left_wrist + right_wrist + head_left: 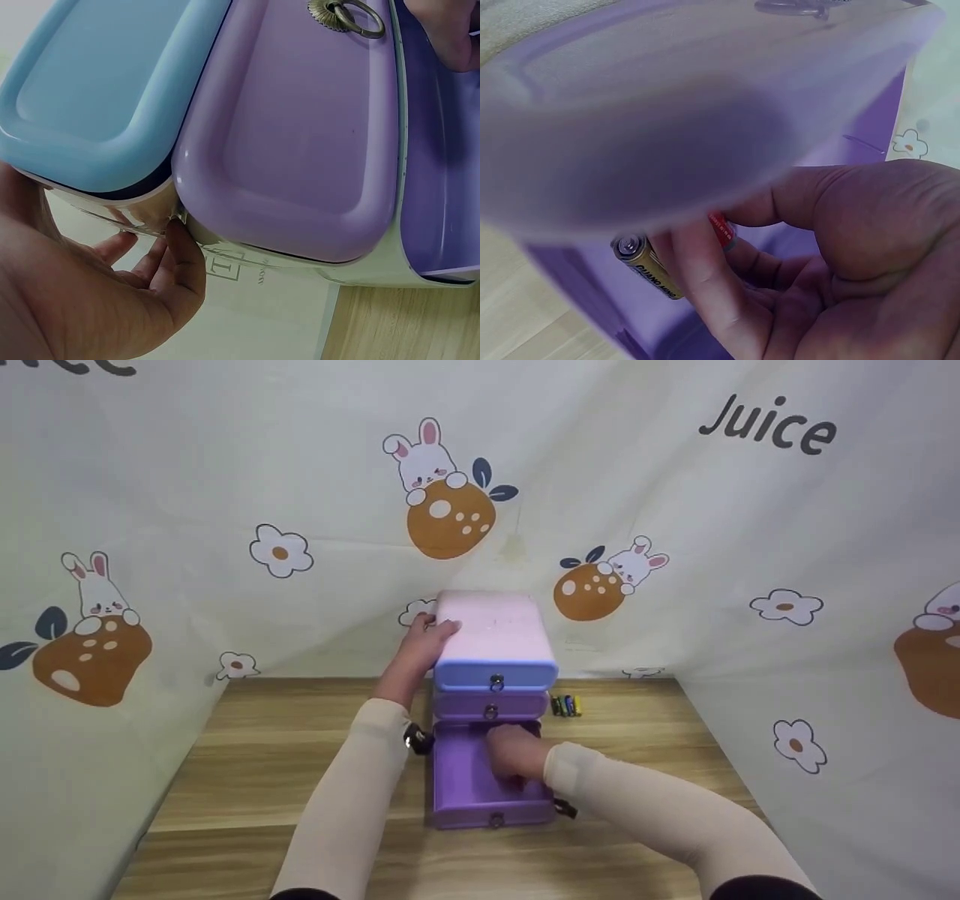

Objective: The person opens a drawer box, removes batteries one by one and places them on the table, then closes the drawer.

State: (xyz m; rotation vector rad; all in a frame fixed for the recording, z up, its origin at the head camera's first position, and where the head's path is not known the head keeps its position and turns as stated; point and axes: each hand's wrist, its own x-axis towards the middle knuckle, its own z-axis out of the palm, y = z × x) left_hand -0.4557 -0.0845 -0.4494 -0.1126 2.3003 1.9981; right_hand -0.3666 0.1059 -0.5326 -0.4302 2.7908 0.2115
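Observation:
A small drawer unit (495,622) has a pink top, a blue top drawer (457,676) and a purple middle drawer (457,706), both closed. Its purple bottom drawer (461,769) is pulled out. My left hand (427,643) holds the unit's upper left edge, thumb on top, with bent fingers (184,259) against the side in the left wrist view. My right hand (516,751) reaches into the bottom drawer. There, in the right wrist view, its curled fingers hold a gold battery (651,270) and a red one (721,229), partly hidden by the fingers and the blurred drawer front.
Several batteries (566,706) stand in a row on the wooden table (630,735), to the right of the unit. A printed cloth (337,472) with rabbits and flowers hangs behind and along the sides. Small ring pulls (496,820) are fixed to the drawer fronts.

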